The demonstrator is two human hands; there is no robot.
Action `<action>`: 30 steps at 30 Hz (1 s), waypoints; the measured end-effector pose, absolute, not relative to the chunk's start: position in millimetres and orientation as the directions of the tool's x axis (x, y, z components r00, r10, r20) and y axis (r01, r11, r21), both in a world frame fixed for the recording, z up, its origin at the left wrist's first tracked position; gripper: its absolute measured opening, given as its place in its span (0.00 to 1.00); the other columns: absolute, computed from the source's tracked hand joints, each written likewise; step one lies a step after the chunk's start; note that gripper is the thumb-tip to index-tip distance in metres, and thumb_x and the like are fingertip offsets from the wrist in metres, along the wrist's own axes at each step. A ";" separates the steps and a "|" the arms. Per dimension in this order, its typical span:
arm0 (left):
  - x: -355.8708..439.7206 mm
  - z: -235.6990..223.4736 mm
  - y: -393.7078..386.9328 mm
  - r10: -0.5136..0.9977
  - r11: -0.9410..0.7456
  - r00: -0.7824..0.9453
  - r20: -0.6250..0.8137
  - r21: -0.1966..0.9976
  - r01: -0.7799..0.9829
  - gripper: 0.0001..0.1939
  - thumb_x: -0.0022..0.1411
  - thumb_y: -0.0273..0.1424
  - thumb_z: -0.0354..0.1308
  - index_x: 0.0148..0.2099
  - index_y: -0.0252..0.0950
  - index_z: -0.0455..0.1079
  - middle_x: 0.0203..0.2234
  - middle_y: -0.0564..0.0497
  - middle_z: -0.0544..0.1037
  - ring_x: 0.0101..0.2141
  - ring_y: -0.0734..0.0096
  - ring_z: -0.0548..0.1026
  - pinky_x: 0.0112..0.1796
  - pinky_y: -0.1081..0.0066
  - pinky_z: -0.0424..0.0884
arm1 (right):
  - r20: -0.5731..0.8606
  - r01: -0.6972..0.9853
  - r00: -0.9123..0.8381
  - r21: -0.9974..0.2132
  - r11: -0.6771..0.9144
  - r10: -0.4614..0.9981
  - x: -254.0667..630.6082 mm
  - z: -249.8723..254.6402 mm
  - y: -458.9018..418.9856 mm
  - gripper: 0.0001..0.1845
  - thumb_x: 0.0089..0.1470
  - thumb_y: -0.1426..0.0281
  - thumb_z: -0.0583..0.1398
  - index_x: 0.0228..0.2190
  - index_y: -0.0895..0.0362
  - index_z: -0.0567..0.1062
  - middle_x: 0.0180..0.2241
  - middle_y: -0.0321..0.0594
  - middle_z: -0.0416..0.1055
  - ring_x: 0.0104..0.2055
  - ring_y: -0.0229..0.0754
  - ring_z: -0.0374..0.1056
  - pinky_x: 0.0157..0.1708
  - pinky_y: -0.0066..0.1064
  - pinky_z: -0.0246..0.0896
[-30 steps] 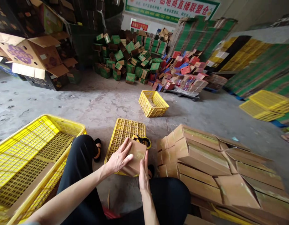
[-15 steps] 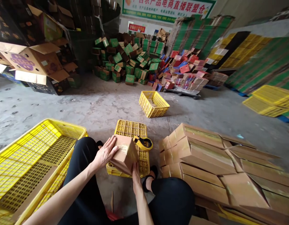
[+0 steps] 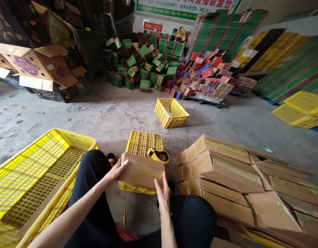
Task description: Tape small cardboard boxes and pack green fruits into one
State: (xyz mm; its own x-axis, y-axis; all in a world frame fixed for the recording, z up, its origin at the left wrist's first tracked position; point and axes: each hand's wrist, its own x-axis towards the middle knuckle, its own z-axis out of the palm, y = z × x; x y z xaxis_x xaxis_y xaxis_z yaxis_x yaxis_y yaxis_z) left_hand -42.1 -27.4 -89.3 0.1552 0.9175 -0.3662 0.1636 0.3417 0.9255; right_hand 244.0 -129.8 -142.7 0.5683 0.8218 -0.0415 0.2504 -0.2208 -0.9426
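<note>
Between my two hands lies a small brown cardboard box (image 3: pixel 142 171), its long side toward me, over the upturned yellow crate (image 3: pixel 143 140). My left hand (image 3: pixel 117 171) grips the box's left end, thumb along the top edge. At the right end my right hand (image 3: pixel 162 188) presses with thumb and fingers around the corner. Just behind the box, a yellow tape dispenser (image 3: pixel 159 155) with a black core rests on the crate's right side. The underside of the box is hidden.
To my left stands a large open yellow crate (image 3: pixel 53 172) with a cardboard strip inside. Stacked flattened cardboard boxes (image 3: pixel 231 172) rise at my right. Another yellow crate (image 3: pixel 171 115) sits on the floor ahead. Green boxes (image 3: pixel 145 84) and red boxes (image 3: pixel 207 72) are heaped farther back.
The box has turned from an angled, end-up pose to lying lengthwise across the crate. My right hand has moved right to its right end; my left hand stays at the left end.
</note>
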 end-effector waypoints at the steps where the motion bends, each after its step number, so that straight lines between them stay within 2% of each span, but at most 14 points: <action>1: -33.4 -93.2 -27.2 0.911 0.357 0.171 -0.374 0.926 0.125 0.46 0.64 0.62 0.58 0.71 0.35 0.64 0.67 0.39 0.72 0.68 0.44 0.67 0.67 0.55 0.62 | -0.027 0.295 0.560 -0.927 -0.230 0.828 248.8 -142.8 -130.3 0.48 0.53 0.42 0.63 0.67 0.57 0.70 0.70 0.50 0.64 0.73 0.61 0.58 0.72 0.47 0.52; 4: -11.7 -107.5 -19.9 0.919 0.358 0.130 -0.372 0.926 0.121 0.43 0.66 0.61 0.58 0.68 0.33 0.67 0.62 0.37 0.76 0.64 0.45 0.72 0.64 0.56 0.67 | -0.005 0.371 0.548 -0.895 -0.249 0.836 255.2 -148.8 -132.3 0.48 0.53 0.40 0.61 0.66 0.57 0.72 0.71 0.50 0.62 0.73 0.61 0.57 0.72 0.51 0.51; 8: -6.5 -128.5 -9.0 0.949 0.305 -0.037 -0.313 0.884 0.356 0.37 0.70 0.55 0.55 0.68 0.33 0.66 0.61 0.35 0.77 0.64 0.42 0.72 0.62 0.52 0.67 | -0.004 0.510 0.479 -0.813 -0.282 0.878 246.8 -162.9 -131.7 0.47 0.58 0.40 0.57 0.67 0.58 0.71 0.72 0.53 0.60 0.73 0.60 0.57 0.71 0.51 0.54; 11: -10.9 -145.2 -10.3 0.966 0.251 -0.067 -0.251 0.832 0.496 0.35 0.74 0.52 0.51 0.71 0.31 0.62 0.61 0.31 0.77 0.63 0.42 0.74 0.62 0.50 0.68 | 0.069 0.678 0.414 -0.689 -0.257 0.908 236.8 -167.1 -130.4 0.44 0.64 0.42 0.52 0.68 0.60 0.69 0.73 0.55 0.57 0.75 0.62 0.52 0.72 0.54 0.51; 13: -11.8 -156.1 -15.0 0.986 0.162 -0.060 -0.155 0.814 0.557 0.38 0.76 0.52 0.47 0.74 0.29 0.56 0.66 0.29 0.70 0.66 0.43 0.70 0.63 0.50 0.66 | 0.102 0.777 0.389 -0.569 -0.267 0.915 230.5 -164.0 -130.4 0.42 0.68 0.44 0.49 0.68 0.61 0.69 0.73 0.55 0.57 0.77 0.64 0.47 0.72 0.57 0.48; 16: -9.7 -168.8 -22.7 0.997 -0.073 0.025 0.076 0.745 0.663 0.42 0.76 0.52 0.45 0.78 0.26 0.48 0.75 0.29 0.52 0.73 0.44 0.56 0.68 0.50 0.60 | 0.077 0.871 0.344 -0.398 -0.287 0.936 219.2 -152.2 -128.9 0.39 0.71 0.49 0.44 0.69 0.61 0.66 0.74 0.53 0.55 0.78 0.66 0.42 0.71 0.64 0.43; 18: -7.6 -173.1 -26.6 0.973 -0.214 0.104 0.204 0.649 0.730 0.42 0.76 0.52 0.44 0.78 0.26 0.48 0.76 0.30 0.46 0.75 0.43 0.49 0.70 0.48 0.56 | 0.033 0.904 0.310 -0.321 -0.284 0.950 209.0 -142.6 -124.5 0.37 0.73 0.52 0.43 0.71 0.60 0.64 0.74 0.52 0.54 0.78 0.66 0.42 0.70 0.68 0.42; 21: -2.6 -172.8 -31.5 0.944 -0.296 0.171 0.283 0.494 0.818 0.38 0.78 0.50 0.43 0.76 0.29 0.54 0.76 0.32 0.51 0.75 0.41 0.45 0.70 0.41 0.51 | -0.017 0.931 0.263 -0.259 -0.258 0.965 190.2 -131.7 -113.1 0.35 0.74 0.56 0.43 0.72 0.58 0.61 0.74 0.51 0.54 0.78 0.65 0.44 0.70 0.71 0.39; 24: 8.8 -168.3 -39.1 0.918 -0.378 0.285 0.275 0.394 0.838 0.36 0.78 0.51 0.42 0.75 0.32 0.59 0.74 0.34 0.58 0.74 0.43 0.51 0.70 0.40 0.50 | -0.029 0.951 0.211 -0.226 -0.212 0.977 170.5 -128.4 -102.4 0.33 0.73 0.59 0.44 0.73 0.56 0.59 0.74 0.50 0.55 0.77 0.63 0.46 0.71 0.70 0.36; 26: 19.2 -165.1 -45.9 0.894 -0.442 0.368 0.255 0.372 0.816 0.36 0.77 0.53 0.43 0.74 0.33 0.61 0.73 0.34 0.60 0.73 0.45 0.55 0.69 0.42 0.53 | -0.032 0.961 0.172 -0.215 -0.174 0.985 159.5 -129.6 -98.6 0.32 0.73 0.62 0.45 0.73 0.52 0.59 0.74 0.48 0.55 0.77 0.62 0.47 0.72 0.67 0.37; 30: 31.7 -159.0 -55.0 0.866 -0.501 0.447 0.224 0.385 0.775 0.37 0.78 0.53 0.42 0.75 0.33 0.60 0.72 0.35 0.61 0.73 0.47 0.56 0.69 0.44 0.55 | -0.031 0.975 0.093 -0.199 -0.097 0.995 152.3 -130.3 -98.1 0.31 0.73 0.63 0.45 0.73 0.46 0.56 0.74 0.43 0.55 0.77 0.56 0.47 0.73 0.59 0.40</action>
State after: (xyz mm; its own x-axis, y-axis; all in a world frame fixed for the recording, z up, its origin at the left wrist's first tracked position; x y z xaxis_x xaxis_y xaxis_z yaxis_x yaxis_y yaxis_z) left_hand 31.7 -55.0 -159.0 0.4475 0.8657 0.2245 0.7754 -0.5006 0.3849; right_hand 152.3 -98.1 -130.3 0.0926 0.9952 -0.0305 0.9751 -0.0968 -0.1993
